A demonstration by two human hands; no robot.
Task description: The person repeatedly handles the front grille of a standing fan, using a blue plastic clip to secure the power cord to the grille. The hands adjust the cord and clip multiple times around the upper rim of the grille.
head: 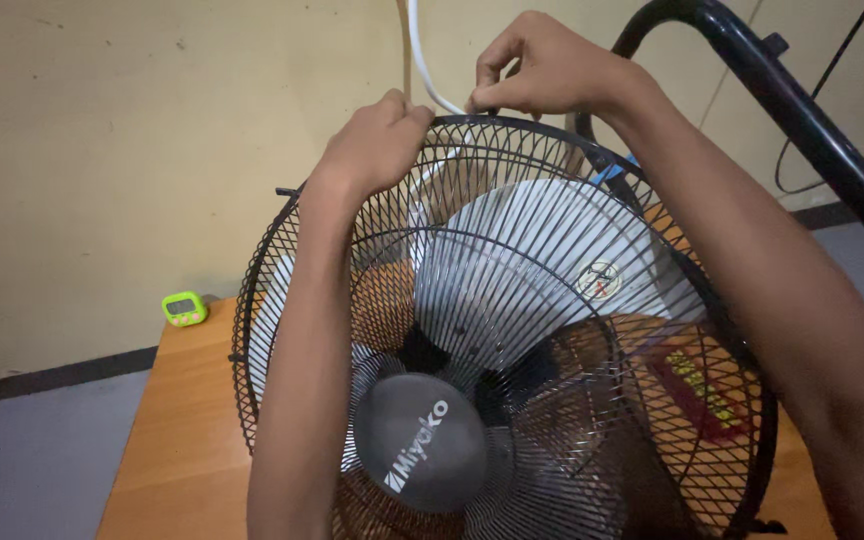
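A black wire fan guard [282, 230] with a grey round centre cap [419, 442] stands on a wooden table, with pale fan blades [542, 240] behind the wires. My left hand [377, 140] grips the top rim of the guard, fingers curled over it. Just to its right, my right hand [547, 70] pinches something small at the top of the rim, next to a white cable [420, 60] that runs up the wall. What the fingers pinch is too small to tell.
The wooden table [187, 420] carries a small green timer [184, 309] at its far left corner. A black metal tube frame [802, 110] slants across the upper right. A yellowish wall stands close behind; grey floor lies at the left.
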